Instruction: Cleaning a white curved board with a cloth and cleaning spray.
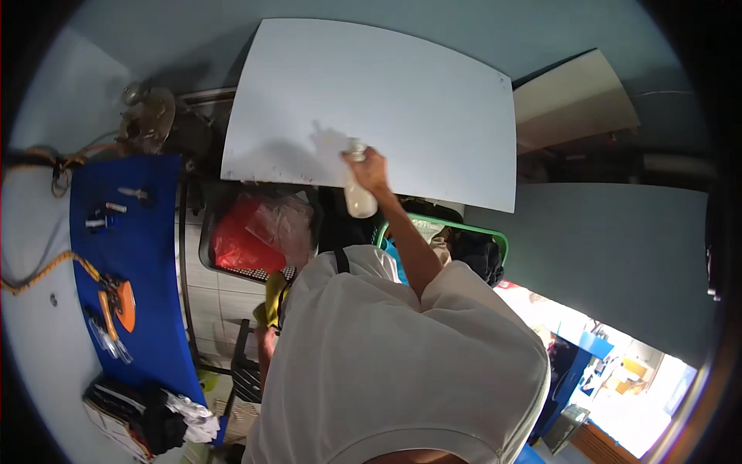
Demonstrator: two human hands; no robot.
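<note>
My right hand [372,168] is wrapped round the upper part of a pale spray bottle [361,203], whose light-coloured head points toward the far side. It is held over the near edge of a white board [309,85], and a shadow of hand and bottle falls on the board. Low at my left side, my left hand [265,339] is closed on a yellow cloth [272,298]; most of its fingers are hidden by the cloth and my shirt.
Below the board stand a dark basket [207,236] with red and clear plastic bags and a green-rimmed basket [502,232] of clothes. A blue table [147,263] at left carries an orange iron [124,305] and small tools. Another grey panel [618,255] lies at right.
</note>
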